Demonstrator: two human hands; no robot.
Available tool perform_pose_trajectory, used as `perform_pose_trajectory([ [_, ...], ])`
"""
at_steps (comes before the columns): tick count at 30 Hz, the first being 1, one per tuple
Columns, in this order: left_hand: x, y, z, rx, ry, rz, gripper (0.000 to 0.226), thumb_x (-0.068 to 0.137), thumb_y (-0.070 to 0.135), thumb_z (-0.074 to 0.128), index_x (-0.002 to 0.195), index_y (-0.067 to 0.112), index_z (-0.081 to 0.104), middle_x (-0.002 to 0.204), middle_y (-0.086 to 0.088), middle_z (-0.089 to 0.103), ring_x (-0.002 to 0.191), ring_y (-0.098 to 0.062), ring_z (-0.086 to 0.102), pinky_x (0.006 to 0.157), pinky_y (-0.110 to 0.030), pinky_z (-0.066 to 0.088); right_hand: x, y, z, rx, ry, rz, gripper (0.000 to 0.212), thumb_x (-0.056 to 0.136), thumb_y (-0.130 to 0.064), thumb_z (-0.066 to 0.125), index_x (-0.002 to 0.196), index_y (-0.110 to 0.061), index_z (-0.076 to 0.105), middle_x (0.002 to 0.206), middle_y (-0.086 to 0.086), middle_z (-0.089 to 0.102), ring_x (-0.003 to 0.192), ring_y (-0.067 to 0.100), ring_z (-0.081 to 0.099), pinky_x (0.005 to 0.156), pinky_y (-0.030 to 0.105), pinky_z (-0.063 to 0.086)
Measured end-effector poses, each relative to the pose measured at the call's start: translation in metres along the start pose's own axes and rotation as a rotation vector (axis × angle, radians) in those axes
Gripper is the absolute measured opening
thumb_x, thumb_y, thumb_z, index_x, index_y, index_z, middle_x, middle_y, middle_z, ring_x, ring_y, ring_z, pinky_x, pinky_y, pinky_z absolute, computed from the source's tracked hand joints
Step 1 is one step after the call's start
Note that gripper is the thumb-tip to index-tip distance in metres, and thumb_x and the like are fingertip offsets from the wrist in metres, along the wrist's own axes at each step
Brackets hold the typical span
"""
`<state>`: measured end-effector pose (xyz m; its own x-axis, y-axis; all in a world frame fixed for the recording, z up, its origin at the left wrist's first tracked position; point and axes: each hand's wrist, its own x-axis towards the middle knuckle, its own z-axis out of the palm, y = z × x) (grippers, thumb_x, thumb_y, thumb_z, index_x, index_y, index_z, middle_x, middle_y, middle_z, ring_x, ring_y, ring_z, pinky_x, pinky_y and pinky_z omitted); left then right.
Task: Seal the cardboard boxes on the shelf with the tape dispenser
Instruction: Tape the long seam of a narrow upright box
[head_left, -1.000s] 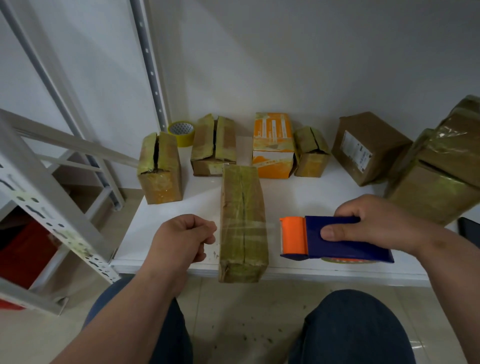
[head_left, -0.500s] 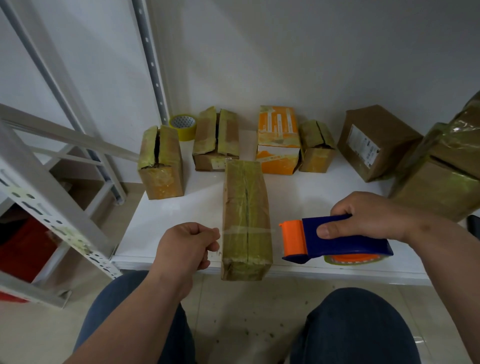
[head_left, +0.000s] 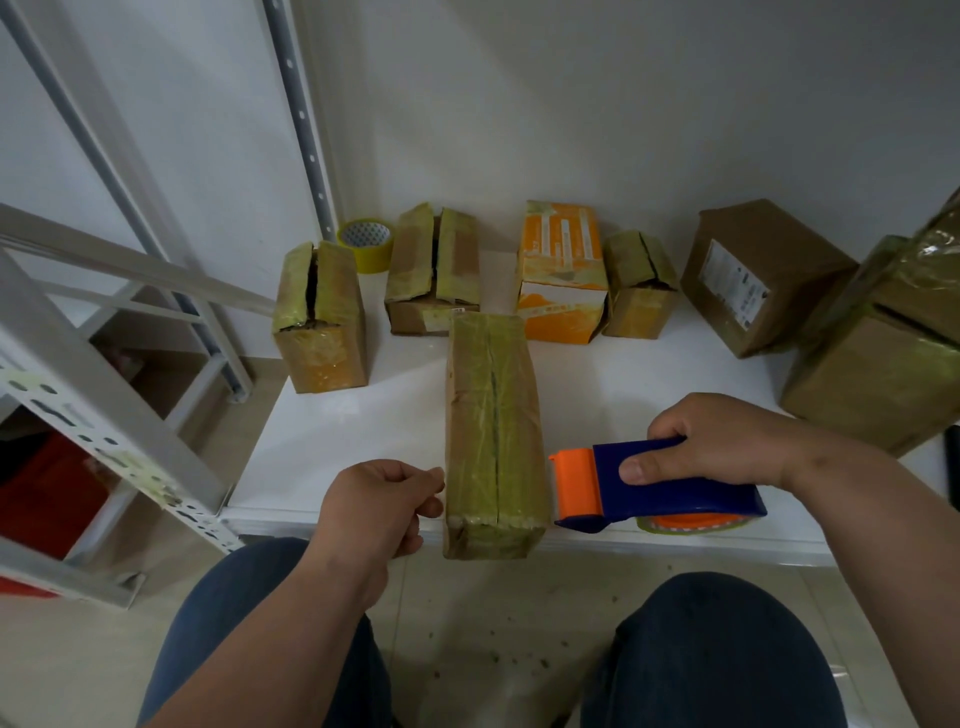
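White shelf (head_left: 332, 441) against a pale wall carries several taped boxes; the long box (head_left: 491, 431) lies lengthwise at its front edge. The left hand (head_left: 376, 506), fingers curled, seems to pinch a tape end beside the box's left face, though the tape itself is hard to see. The right hand (head_left: 722, 441) grips the dispenser (head_left: 657, 486) just right of the box. Judged best: keep the strip taut and square across the seam, press down, then cut.

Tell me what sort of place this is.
Probably a small packing or storage room: taped cardboard boxes on a white shelf, slotted metal racking alongside, and a tape dispenser in the right hand.
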<state>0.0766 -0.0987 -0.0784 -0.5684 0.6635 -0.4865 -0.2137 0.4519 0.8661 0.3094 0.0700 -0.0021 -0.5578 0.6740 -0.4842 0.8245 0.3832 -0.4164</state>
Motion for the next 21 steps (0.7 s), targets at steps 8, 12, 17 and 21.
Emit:
perform_pose_trajectory([
  [8,-0.005,0.002,0.004,0.325,-0.016,0.120,0.021,0.096,0.021,0.058,0.091,0.009,0.074,0.053,0.004,0.065,0.038,-0.011,0.048,0.042,-0.018,0.040,0.003,0.008,0.011,0.076,-0.008,-0.019,0.059,0.057,-0.071,0.063,0.086,-0.020,0.070,0.083,-0.001,0.072,0.075,0.016,0.070,0.073,0.031,0.057],
  [12,0.004,-0.004,0.006,0.669,-0.090,0.167,0.047,0.097,0.022,0.049,0.144,0.020,0.045,0.106,-0.003,0.069,0.067,-0.013,0.064,0.058,-0.022,0.053,0.003,0.010,0.017,0.087,0.002,-0.023,0.056,0.062,-0.071,0.068,0.085,-0.019,0.069,0.082,-0.001,0.072,0.075,0.016,0.070,0.072,0.031,0.056],
  [17,0.000,-0.009,0.008,0.769,-0.005,0.401,0.050,0.101,0.017,0.043,0.149,0.026,0.034,0.137,0.003,0.054,0.120,-0.014,0.052,0.099,-0.027,0.042,0.000,0.012,0.017,0.101,0.034,-0.032,0.055,0.063,-0.070,0.064,0.087,-0.021,0.069,0.084,-0.001,0.072,0.076,0.015,0.069,0.072,0.030,0.056],
  [21,-0.014,0.005,0.015,0.875,-0.098,0.833,0.059,0.101,0.044,0.034,0.154,0.032,0.014,0.158,0.014,0.018,0.146,-0.012,0.010,0.116,-0.030,0.012,0.003,0.012,0.018,0.065,0.044,-0.033,0.043,0.073,-0.063,0.066,0.085,-0.022,0.067,0.083,-0.003,0.070,0.075,0.014,0.068,0.070,0.028,0.055],
])
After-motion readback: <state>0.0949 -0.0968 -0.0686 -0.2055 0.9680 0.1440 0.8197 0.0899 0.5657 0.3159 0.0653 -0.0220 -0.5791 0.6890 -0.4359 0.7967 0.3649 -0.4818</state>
